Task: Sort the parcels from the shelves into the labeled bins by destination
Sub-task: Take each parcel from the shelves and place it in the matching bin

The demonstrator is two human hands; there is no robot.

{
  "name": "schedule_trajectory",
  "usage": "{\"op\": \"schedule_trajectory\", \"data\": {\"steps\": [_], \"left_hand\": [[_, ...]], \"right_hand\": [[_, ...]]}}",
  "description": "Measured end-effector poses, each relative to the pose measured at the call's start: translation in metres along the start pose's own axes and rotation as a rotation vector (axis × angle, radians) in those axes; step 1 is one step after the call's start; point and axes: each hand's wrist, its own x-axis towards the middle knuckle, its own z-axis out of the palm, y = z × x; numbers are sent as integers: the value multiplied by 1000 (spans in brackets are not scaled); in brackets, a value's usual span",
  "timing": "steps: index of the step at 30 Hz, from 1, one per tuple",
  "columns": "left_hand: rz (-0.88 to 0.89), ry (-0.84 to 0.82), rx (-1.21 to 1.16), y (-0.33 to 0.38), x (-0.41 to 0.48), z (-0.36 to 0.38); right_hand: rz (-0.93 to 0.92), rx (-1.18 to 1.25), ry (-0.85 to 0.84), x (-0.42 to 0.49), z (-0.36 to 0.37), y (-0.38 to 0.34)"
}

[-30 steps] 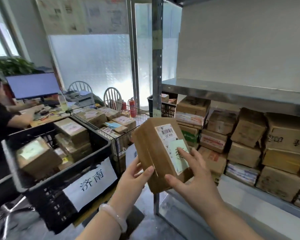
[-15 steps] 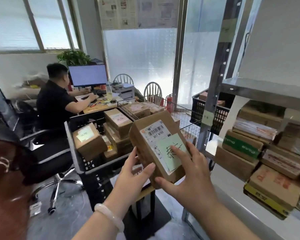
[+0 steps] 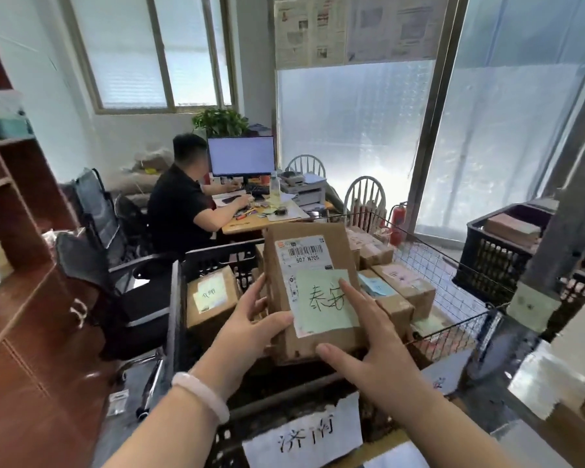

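- Head camera, main item: parcel (image 3: 313, 292), a flat rectangular box of matte brown cardboard. It is held in the air over the black crate (image 3: 217, 261), broad face to the camera and slightly tilted.
- Shipping label (image 3: 303, 253): white printed sheet with a barcode and "507 N705", stuck on the upper face of the parcel.
- Green note (image 3: 325, 300): pale green paper square with black handwritten characters, covering the lower part of the label.
- Left hand (image 3: 250, 329): thumb flat on the lower left face, fingers curled round the left edge, gripping the parcel. A smooth pale bangle (image 3: 201, 396) sits on the wrist.
- Right hand (image 3: 379, 346): thumb at the bottom edge, forefinger laid across the green note, remaining fingers along the right side, gripping the parcel.
- Black crate: plastic with lattice walls, holding a brown box (image 3: 211, 298). A white paper sign (image 3: 304, 434) with handwritten characters hangs on the near wall.
- Wire basket (image 3: 453, 265): thin metal grid just right of the crate, holding labelled cardboard boxes (image 3: 406, 285).
- Second crate (image 3: 490, 261): black lattice plastic, far right.
- Person (image 3: 179, 211) in a black shirt, seated at a wooden desk (image 3: 250, 224) with a monitor (image 3: 241, 156).
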Motion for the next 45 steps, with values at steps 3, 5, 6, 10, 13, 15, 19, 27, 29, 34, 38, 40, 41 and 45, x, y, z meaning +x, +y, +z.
{"op": "schedule_trajectory", "data": {"steps": [3, 5, 6, 10, 13, 15, 19, 27, 29, 34, 38, 40, 41, 45], "left_hand": [[-11, 14, -24, -4, 31, -1], [-16, 32, -37, -6, 50, -3], [-18, 41, -44, -8, 59, -4], [-37, 76, -81, -14, 90, -8], [-37, 66, -102, -20, 102, -13], [-35, 66, -109, -21, 107, -15], [-30, 82, -130, -23, 114, -19], [-27, 110, -255, -21, 118, -30], [-35, 93, -242, -20, 118, -31], [-70, 50, -211, -19, 120, -26], [-91, -15, -194, -14, 123, -10], [-86, -38, -135, -10, 124, 1], [-79, -34, -72, -8, 125, 6], [-23, -31, 109, -11, 133, 19]], "right_hand": [[-33, -15, -54, 35, -1, 16], [-52, -10, -67, 57, -2, 28], [-56, -4, -79, 67, -2, 34], [-78, 45, -77, 96, 1, 55], [-72, 64, -58, 108, 3, 63], [-62, 63, -60, 113, 5, 67], [-49, 63, -44, 120, 11, 67], [90, 354, -56, 134, 20, 59], [111, 415, -64, 135, 18, 53], [205, 451, -34, 135, 15, 51], [280, 509, 42, 131, 5, 59], [324, 525, 111, 130, -6, 65], [356, 525, 147, 129, -12, 67], [423, 510, 227, 130, -46, 86]]}}
